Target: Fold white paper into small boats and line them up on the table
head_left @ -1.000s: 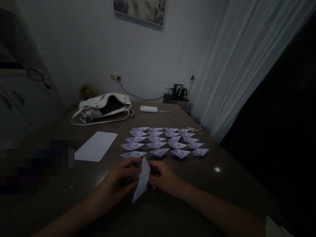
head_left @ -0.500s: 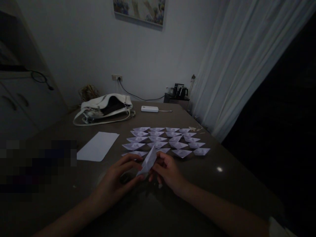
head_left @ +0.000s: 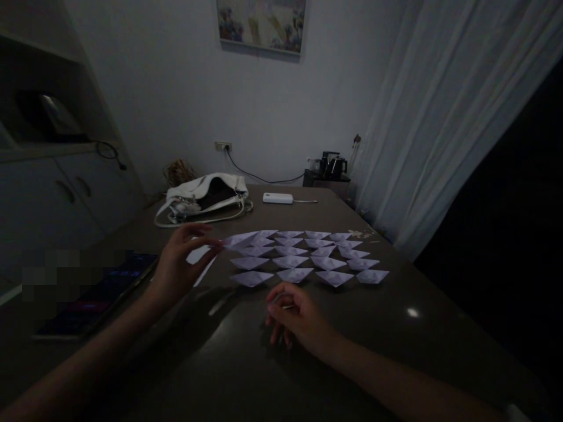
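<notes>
My left hand pinches a white folded paper boat by its left tip, thumb and fingertips together. That boat hovers over the left side of the rows of paper boats and hides part of the ones behind it. My right hand is just in front of the nearest row, its fingers loosely curled and apart; nothing shows in it. Beyond my left hand lies white paper, partly covered by the hand.
A phone or tablet with a lit screen lies at the left. Farther back on the dark table are a white handbag and a white power bank with a short cable. A black kettle stands beyond the far edge.
My left hand has carried the paper boat left and forward, from in front of the rows to above their left side. My right hand has let go of it. The view has shifted left.
</notes>
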Available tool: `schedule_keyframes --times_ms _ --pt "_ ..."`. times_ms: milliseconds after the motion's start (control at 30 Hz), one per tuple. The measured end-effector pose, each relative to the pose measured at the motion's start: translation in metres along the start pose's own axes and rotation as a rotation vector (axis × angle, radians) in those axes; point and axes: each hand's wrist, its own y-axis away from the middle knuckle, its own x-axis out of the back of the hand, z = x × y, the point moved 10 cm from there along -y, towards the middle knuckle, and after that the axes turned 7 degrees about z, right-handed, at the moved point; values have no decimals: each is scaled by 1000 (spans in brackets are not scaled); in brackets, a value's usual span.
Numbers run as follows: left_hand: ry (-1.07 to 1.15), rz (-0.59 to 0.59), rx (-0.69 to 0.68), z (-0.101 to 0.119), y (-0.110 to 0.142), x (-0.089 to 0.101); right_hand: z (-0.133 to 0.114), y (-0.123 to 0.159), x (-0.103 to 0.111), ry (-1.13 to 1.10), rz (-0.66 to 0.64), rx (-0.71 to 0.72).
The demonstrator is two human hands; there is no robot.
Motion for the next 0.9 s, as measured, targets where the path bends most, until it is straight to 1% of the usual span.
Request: schedule_keyframes --times_ms 67,133,233,300,367,433,600,733,900 --pt "-72 -8 32 -26 -20 -2 0 2 -2 27 -17 -1" --pt "-147 -28 78 -51 -39 -10 0 3 -4 53 -27 -2" --pt "-238 -112 142 -82 -59 -34 0 4 -5 74 -39 -9" --pt "-290 -200 159 -96 -65 -54 1 5 -5 88 -50 -10" --pt "-341 -281 150 -102 -67 -70 2 5 -6 100 -58 -10" --pt "-392 -345 137 -106 -68 -80 2 7 -7 109 -63 -14" --pt "-496 -436 133 -112 -65 -88 0 9 -8 140 -63 -47" --pt "-531 -523 128 -117 -58 -98 0 9 -9 140 -70 -69" --pt "-552 -594 109 -115 -51 -109 1 8 -9 152 -69 -66"
